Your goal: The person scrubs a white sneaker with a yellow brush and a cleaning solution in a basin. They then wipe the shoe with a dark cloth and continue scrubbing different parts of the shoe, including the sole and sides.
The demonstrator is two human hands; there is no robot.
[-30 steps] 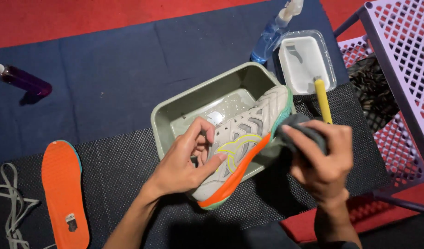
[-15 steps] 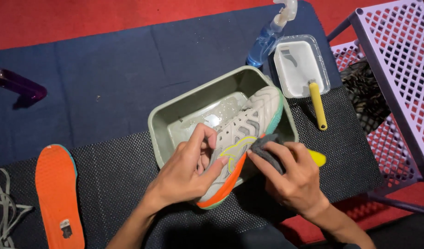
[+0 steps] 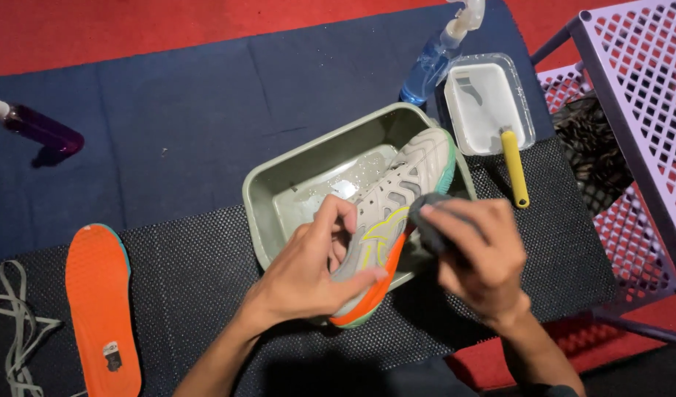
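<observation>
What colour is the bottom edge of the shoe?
Bright orange along the sneaker's sole edge, with a teal trim; the head view shows it.

Hands: two, left (image 3: 308, 272), right (image 3: 477, 254). Shoe (image 3: 397, 213): one. Orange insole (image 3: 103, 309): one. Spray bottles: two, blue (image 3: 433, 62), purple (image 3: 40, 129). Green basin (image 3: 294, 184): one. Yellow-handled brush (image 3: 514, 165): one.

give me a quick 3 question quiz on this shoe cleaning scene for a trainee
1. True or false: the left hand holds the shoe over the green tub.
2. What does the right hand press against the shoe's side? A) the yellow brush B) a dark cloth C) the spray bottle
3. Fill in: the orange insole lies on the black mat beside the grey ____.

Key
1. True.
2. B: the dark cloth. The yellow brush rests in the white tray, and the spray bottle lies beside it.
3. Laces.
</observation>
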